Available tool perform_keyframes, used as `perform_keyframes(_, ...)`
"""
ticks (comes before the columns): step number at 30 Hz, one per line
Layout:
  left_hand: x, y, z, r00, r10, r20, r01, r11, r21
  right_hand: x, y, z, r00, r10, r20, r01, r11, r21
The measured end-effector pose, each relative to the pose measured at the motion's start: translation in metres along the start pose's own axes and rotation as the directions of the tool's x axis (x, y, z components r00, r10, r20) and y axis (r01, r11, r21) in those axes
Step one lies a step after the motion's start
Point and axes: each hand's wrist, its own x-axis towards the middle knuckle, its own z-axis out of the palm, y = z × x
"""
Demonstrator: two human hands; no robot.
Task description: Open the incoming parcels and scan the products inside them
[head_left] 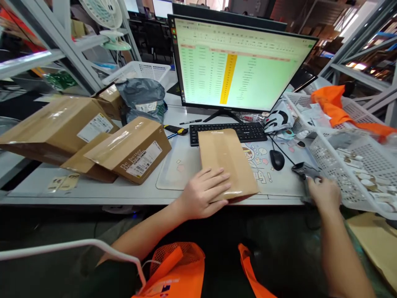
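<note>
My left hand (205, 193) rests on the near left part of a small brown cardboard box (226, 151), its fingers stretched out over the top. Clear tape runs along the box, which lies in front of the keyboard (256, 131) and covers part of it. Off to the right, my right hand (326, 193) is wrapped round a dark, corded barcode scanner (305, 169) at the desk's front edge. Part of the scanner's handle is hidden by the fingers. A black mouse (277, 159) lies between the box and the scanner.
Taped cardboard boxes with labels, one a lettered carton (136, 145), crowd the left side. A grey plastic bag (141, 97) and a yellow-black cutter (175, 129) lie behind them. A monitor (238, 62) stands at the back. White baskets (341, 182) of small items line the right.
</note>
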Motion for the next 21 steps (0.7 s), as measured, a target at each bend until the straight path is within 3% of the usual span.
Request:
perform_keyframes(2,-0.018,-0.015,-0.019,1.000,0.023,-0.008,-0.023,0.998,-0.056,-0.007,-0.028,0.019,0.981,-0.188,-0.052,0.184,0.980,-0.073)
perform_keyframes(3,-0.027,-0.020,-0.027,1.000,0.020,-0.019,-0.021,0.997,-0.080,-0.009,-0.050,0.032,0.956,-0.292,-0.010,0.292,0.956,-0.030)
perform_keyframes(6,-0.046,-0.028,-0.039,0.996,-0.019,-0.083,0.010,0.994,-0.107,-0.007,-0.126,0.085,0.800,-0.568,0.195,0.548,0.823,0.146)
perform_keyframes(8,-0.054,-0.029,-0.040,0.991,-0.046,-0.124,0.032,0.993,-0.110,0.002,-0.170,0.120,0.747,-0.624,0.229,0.613,0.780,0.126)
perform_keyframes(10,-0.058,-0.026,-0.039,0.985,-0.078,-0.154,0.062,0.992,-0.107,0.012,-0.197,0.148,0.756,-0.584,0.296,0.605,0.796,0.025)
perform_keyframes(13,-0.062,-0.023,-0.037,0.976,-0.119,-0.180,0.101,0.989,-0.103,0.022,-0.209,0.173,0.789,-0.504,0.352,0.574,0.809,-0.127)
perform_keyframes(21,-0.060,-0.022,-0.029,0.964,-0.121,-0.236,0.084,0.983,-0.162,0.031,-0.209,0.195,0.813,-0.532,0.236,0.580,0.773,-0.256)
